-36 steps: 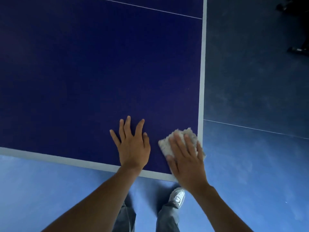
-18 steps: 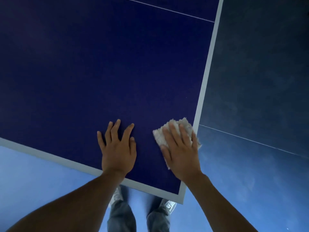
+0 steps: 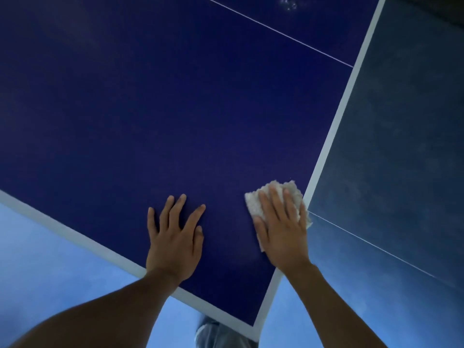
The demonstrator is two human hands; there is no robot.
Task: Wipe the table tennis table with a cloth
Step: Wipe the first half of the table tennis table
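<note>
The dark blue table tennis table (image 3: 175, 109) fills most of the view, with white border lines and its near right corner at the bottom. A small white folded cloth (image 3: 276, 194) lies on the surface right at the table's right edge. My right hand (image 3: 281, 232) presses flat on the cloth with straight fingers, covering most of it. My left hand (image 3: 175, 237) rests flat on the bare table surface to the left of the cloth, fingers spread.
Blue floor (image 3: 50, 259) surrounds the table on the near side and on the right, darker at the right with a thin white line (image 3: 371, 244) across it. A thin white centre line (image 3: 276, 33) crosses the table. A pale smudge (image 3: 288, 3) shows at the far top.
The view has turned and the table corner now points toward me. Both hands have stayed flat, the right one on the cloth by the right edge, a little farther from the near edge.
</note>
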